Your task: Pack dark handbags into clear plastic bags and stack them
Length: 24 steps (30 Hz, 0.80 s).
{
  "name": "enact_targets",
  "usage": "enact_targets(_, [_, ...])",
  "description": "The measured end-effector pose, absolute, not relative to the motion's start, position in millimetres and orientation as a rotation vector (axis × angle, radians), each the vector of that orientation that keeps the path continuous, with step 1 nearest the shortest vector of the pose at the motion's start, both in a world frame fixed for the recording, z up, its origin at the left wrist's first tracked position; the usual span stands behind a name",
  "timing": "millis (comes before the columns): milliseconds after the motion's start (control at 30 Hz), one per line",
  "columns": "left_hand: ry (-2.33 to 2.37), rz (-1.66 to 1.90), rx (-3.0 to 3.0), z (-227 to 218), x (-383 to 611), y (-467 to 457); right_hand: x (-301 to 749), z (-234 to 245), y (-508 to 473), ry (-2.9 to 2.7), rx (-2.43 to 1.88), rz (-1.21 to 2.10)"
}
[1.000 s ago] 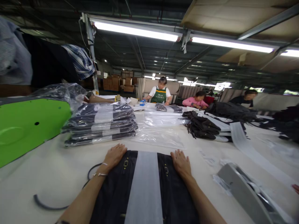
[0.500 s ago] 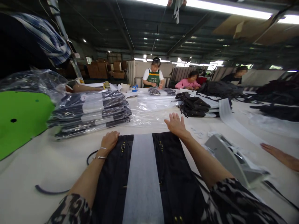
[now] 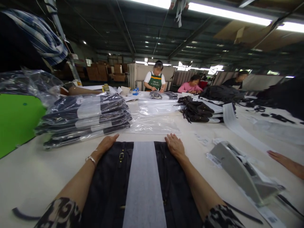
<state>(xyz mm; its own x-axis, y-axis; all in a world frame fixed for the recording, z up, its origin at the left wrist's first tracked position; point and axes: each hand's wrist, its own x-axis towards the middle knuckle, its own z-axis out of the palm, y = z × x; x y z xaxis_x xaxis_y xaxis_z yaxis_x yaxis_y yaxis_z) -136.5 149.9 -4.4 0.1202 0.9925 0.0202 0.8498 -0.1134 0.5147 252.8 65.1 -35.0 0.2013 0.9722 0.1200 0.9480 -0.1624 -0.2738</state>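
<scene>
A flat black bag (image 3: pixel 104 183) with a small brass buckle lies in front of me. A white paper strip (image 3: pixel 144 183) runs lengthwise down its middle. At the bag's far left corner is my left hand (image 3: pixel 107 144), its fingers stretched out along the edge and partly hidden. My right hand (image 3: pixel 175 145) lies palm down on the far right corner with its fingers apart. Dark straps show beside the bag, one strap end (image 3: pixel 25 215) at the lower left and another strap (image 3: pixel 244 212) at the lower right.
Plastic-wrapped dark bags (image 3: pixel 87 117) are stacked at left, beside a green panel (image 3: pixel 19 123). Clear plastic sleeves (image 3: pixel 152 123) lie ahead. A grey tape dispenser (image 3: pixel 239 171) stands at right, near another person's hand (image 3: pixel 285 161). More black bags (image 3: pixel 197 109) and several co-workers are farther back.
The bag has shifted slightly towards me. My right hand has come down and inward onto its corner, covering the right buckle's area. The view has shifted slightly.
</scene>
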Motion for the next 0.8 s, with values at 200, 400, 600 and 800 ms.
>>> enact_targets(200, [2.008, 0.526, 1.992, -6, -138, 140, 246, -33, 62, -1.707, -2.137, -0.002])
enact_targets(400, [2.143, 0.754, 2.622, 16, -119, 107, 240, 15, 15, -1.647, -1.930, -0.108])
enact_targets(600, [1.974, 0.865, 2.784, 44, -106, 48, 209, 37, -37, -1.925, -2.105, 0.206])
enact_targets(800, [2.004, 0.242, 2.408, 0, -143, 18, 191, 17, -43, -1.923, -2.129, 0.379])
